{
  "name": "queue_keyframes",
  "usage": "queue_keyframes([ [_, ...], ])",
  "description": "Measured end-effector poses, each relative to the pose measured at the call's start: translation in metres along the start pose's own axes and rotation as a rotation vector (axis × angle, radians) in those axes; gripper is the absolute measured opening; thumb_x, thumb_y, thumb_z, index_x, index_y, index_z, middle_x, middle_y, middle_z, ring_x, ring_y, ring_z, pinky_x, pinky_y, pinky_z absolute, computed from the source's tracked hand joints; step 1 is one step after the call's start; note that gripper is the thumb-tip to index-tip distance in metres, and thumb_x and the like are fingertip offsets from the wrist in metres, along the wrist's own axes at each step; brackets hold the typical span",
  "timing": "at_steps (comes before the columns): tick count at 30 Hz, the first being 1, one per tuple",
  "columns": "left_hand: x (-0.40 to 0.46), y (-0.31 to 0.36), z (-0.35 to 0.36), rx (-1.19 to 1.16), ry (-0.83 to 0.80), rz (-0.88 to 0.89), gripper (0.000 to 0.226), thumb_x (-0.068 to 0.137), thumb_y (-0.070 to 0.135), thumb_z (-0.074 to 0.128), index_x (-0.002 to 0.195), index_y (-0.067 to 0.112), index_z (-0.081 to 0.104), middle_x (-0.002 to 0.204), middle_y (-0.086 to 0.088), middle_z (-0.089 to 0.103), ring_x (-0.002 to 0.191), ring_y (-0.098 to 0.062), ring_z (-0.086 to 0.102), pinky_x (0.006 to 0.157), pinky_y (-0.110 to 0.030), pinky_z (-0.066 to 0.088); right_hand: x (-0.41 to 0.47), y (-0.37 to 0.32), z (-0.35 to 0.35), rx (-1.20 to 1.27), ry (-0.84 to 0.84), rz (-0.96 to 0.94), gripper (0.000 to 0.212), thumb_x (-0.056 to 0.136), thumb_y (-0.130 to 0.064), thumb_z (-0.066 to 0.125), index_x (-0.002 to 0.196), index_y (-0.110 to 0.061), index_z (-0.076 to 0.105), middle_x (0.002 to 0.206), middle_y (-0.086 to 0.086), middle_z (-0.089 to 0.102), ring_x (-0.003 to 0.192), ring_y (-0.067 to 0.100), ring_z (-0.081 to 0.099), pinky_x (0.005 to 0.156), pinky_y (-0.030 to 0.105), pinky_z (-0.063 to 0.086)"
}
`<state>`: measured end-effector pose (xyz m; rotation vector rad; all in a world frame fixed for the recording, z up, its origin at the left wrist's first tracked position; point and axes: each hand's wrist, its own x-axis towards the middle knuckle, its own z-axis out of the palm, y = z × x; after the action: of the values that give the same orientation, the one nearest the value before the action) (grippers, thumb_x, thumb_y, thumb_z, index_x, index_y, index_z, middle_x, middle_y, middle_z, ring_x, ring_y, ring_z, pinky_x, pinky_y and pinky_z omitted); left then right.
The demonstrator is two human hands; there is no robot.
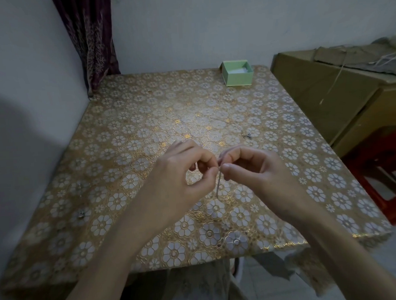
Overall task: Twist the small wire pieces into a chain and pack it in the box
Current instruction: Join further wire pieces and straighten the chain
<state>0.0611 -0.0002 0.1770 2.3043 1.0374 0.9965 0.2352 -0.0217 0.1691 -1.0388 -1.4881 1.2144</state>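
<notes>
Above the middle of the table, my left hand (184, 173) and my right hand (250, 168) meet fingertip to fingertip. Both pinch a thin silvery wire piece (218, 183) that hangs down between the thumbs. A faint thin wire or chain (232, 125) lies on the cloth beyond my hands, ending in a small dark clasp-like bit (248, 135). The small green box (237, 72) stands open near the far right edge of the table, with a white lining inside.
The table (102, 154) wears a gold cloth with white flowers. A wall and a dark curtain (92, 41) stand at left and back. A large cardboard carton (339, 93) and a red stool (384, 178) sit off the right side.
</notes>
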Motion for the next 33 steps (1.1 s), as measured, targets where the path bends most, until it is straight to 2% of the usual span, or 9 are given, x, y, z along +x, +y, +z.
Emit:
queue_keyframes([
  [3, 0.0, 0.0, 0.003, 0.004, 0.0, -0.003, 0.012, 0.079, 0.031, 0.05, 0.076, 0.023, 0.059, 0.075, 0.016, 0.052, 0.078, 0.001, 0.047, 0.075, -0.009, 0.037, 0.001, 0.004, 0.001, 0.044, 0.007, 0.023, 0.01, 0.074, -0.023, 0.065, 0.074, -0.013, 0.066, 0.08, 0.007, 0.06, 0.07, 0.015, 0.052, 0.066, 0.026, 0.042],
  [5, -0.002, 0.0, 0.007, 0.001, -0.001, -0.007, 0.011, 0.079, 0.031, 0.05, 0.076, 0.023, 0.057, 0.075, 0.014, 0.052, 0.077, -0.002, 0.047, 0.073, -0.012, 0.037, 0.001, 0.008, 0.003, 0.129, -0.011, 0.066, 0.01, 0.071, -0.025, 0.065, 0.072, -0.015, 0.066, 0.078, 0.008, 0.057, 0.069, 0.015, 0.047, 0.065, 0.027, 0.039],
  [9, -0.004, -0.003, 0.014, 0.064, -0.003, 0.007, 0.003, 0.078, 0.03, 0.049, 0.075, 0.029, 0.05, 0.072, 0.018, 0.047, 0.075, 0.001, 0.044, 0.072, -0.01, 0.034, 0.0, 0.015, 0.007, 0.324, -0.024, 0.191, 0.004, 0.074, -0.012, 0.057, 0.072, -0.01, 0.06, 0.065, 0.0, 0.048, 0.061, 0.01, 0.037, 0.062, 0.025, 0.029],
  [13, -0.003, -0.005, 0.017, 0.099, -0.003, -0.007, 0.003, 0.077, 0.032, 0.048, 0.074, 0.031, 0.048, 0.07, 0.019, 0.047, 0.074, 0.003, 0.042, 0.073, -0.009, 0.032, -0.004, 0.018, 0.008, 0.183, -0.019, 0.181, 0.005, 0.076, -0.018, 0.055, 0.073, -0.018, 0.059, 0.066, -0.005, 0.045, 0.059, 0.007, 0.034, 0.059, 0.022, 0.03],
  [16, -0.004, -0.003, 0.019, 0.025, -0.007, -0.05, 0.005, 0.077, 0.032, 0.049, 0.071, 0.032, 0.05, 0.069, 0.017, 0.049, 0.074, 0.0, 0.045, 0.071, -0.009, 0.035, -0.005, 0.015, 0.007, 0.059, -0.015, 0.142, 0.007, 0.078, -0.019, 0.053, 0.076, -0.014, 0.057, 0.068, -0.004, 0.046, 0.06, 0.005, 0.037, 0.057, 0.018, 0.033],
  [19, -0.005, -0.004, 0.021, -0.048, -0.01, -0.116, 0.006, 0.076, 0.031, 0.052, 0.07, 0.03, 0.053, 0.069, 0.016, 0.05, 0.075, 0.0, 0.048, 0.07, -0.007, 0.035, -0.006, 0.013, 0.006, 0.061, -0.001, 0.117, 0.005, 0.078, -0.017, 0.056, 0.073, -0.015, 0.057, 0.064, -0.007, 0.047, 0.058, 0.004, 0.039, 0.053, 0.013, 0.034],
  [23, -0.004, -0.009, 0.02, 0.123, -0.037, -0.024, 0.006, 0.077, 0.033, 0.046, 0.073, 0.03, 0.049, 0.069, 0.021, 0.045, 0.073, 0.003, 0.043, 0.072, -0.008, 0.036, -0.006, 0.012, 0.004, 0.01, 0.003, 0.099, 0.013, 0.088, -0.005, 0.06, 0.076, -0.01, 0.058, 0.064, 0.003, 0.042, 0.055, 0.005, 0.037, 0.05, 0.013, 0.032],
  [29, 0.0, -0.008, 0.016, 0.263, -0.058, 0.071, 0.009, 0.078, 0.028, 0.047, 0.073, 0.023, 0.052, 0.07, 0.017, 0.042, 0.071, -0.002, 0.038, 0.067, -0.016, 0.036, -0.001, 0.013, 0.003, -0.151, -0.038, 0.01, 0.022, 0.085, 0.0, 0.055, 0.069, -0.014, 0.053, 0.056, -0.012, 0.041, 0.051, 0.001, 0.034, 0.049, 0.012, 0.029],
  [33, 0.001, -0.005, 0.018, 0.381, -0.062, 0.113, 0.015, 0.079, 0.026, 0.044, 0.073, 0.017, 0.055, 0.07, 0.012, 0.047, 0.069, -0.009, 0.045, 0.063, -0.023, 0.041, 0.001, 0.023, 0.006, -0.008, 0.047, 0.06, 0.012, 0.075, -0.009, 0.054, 0.069, 0.001, 0.051, 0.065, 0.005, 0.045, 0.059, 0.009, 0.038, 0.055, 0.017, 0.033],
])
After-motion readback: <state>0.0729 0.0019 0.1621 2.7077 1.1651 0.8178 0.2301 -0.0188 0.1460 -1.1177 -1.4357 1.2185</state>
